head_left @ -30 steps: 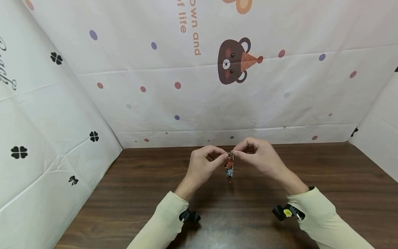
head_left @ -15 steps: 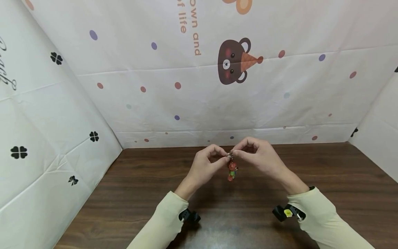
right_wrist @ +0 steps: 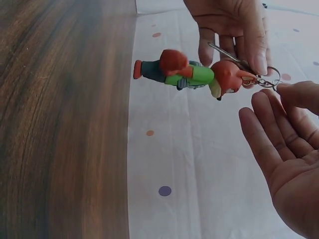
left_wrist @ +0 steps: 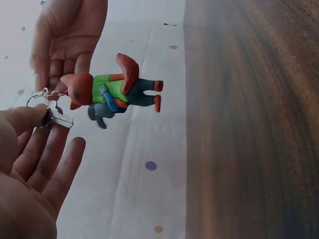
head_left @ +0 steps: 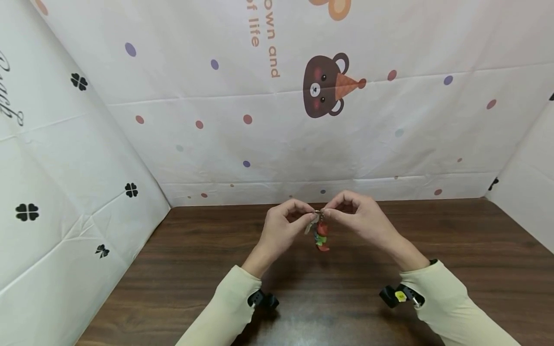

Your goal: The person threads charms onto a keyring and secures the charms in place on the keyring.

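Note:
A fox-shaped keychain figure (head_left: 321, 235) with an orange head, green top and dark trousers hangs by a short chain between the two hands, above the table. In the left wrist view a silver key (left_wrist: 62, 119) shows at the left hand, near the metal key ring (right_wrist: 279, 74). My left hand (head_left: 278, 231) pinches the key's head between thumb and fingers. Thumb and index finger of my right hand (head_left: 367, 220) pinch the ring where the chain joins it, the other fingers extended. A small grey-blue shape (left_wrist: 102, 112) clings to the figure's front.
The dark wooden table (head_left: 207, 269) lies beneath both hands. A white cloth (head_left: 182, 144) with dots and a bear print rises behind it, and a clover-printed cloth (head_left: 56, 158) stands at the left. Both wrists carry small black cameras (head_left: 391, 296).
The hanging fox figure has swung and turned about. A key has come into view beside the left fingertips, which have shifted slightly. The right hand stays almost in place.

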The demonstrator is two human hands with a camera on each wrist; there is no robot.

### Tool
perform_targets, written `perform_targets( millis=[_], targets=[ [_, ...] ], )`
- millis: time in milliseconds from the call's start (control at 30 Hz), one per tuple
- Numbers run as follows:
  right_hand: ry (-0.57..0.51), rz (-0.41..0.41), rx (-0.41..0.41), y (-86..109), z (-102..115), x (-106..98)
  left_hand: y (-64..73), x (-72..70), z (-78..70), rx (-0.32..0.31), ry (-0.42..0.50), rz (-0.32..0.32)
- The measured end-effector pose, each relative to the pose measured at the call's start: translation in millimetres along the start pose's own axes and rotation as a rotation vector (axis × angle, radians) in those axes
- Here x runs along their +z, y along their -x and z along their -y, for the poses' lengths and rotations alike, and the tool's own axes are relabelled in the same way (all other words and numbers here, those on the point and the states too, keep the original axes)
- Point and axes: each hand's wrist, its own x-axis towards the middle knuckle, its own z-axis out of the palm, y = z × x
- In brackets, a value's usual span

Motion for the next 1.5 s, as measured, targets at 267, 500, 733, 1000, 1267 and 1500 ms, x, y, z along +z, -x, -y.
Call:
perform_targets(
  millis=[267,500,733,1000,1267,1500],
  targets=[
    [0.030,0.013,-0.002,-0.5,-1.0,1.9,-1.4,-2.1,-5.3,0.090,-0.052,-0.047],
    [0.083,0.055,-0.016,-0.6,-3.6,2.1,-2.1,-4.2,-8.4,0.207,-0.128,-0.038],
    [0.066,0.175,0.071,-2.9,-14.6,-3.1,-2.7,-7.8,-12.1,0.264,-0.190,-0.056],
    [0.128,0.274,0.051,-3.3,-31.3,-1.7,-5.3,-9.7,-15.4,0.283,-0.172,-0.069],
    [0.163,0.251,0.055,-2.6,-32.4,-0.3,-6.7,-13.6,-16.0,0.272,-0.144,-0.075],
    [0.170,0.194,0.075,-1.5,-30.4,-7.5,-7.8,-21.5,-15.4,0.201,-0.157,-0.075]
  ],
)
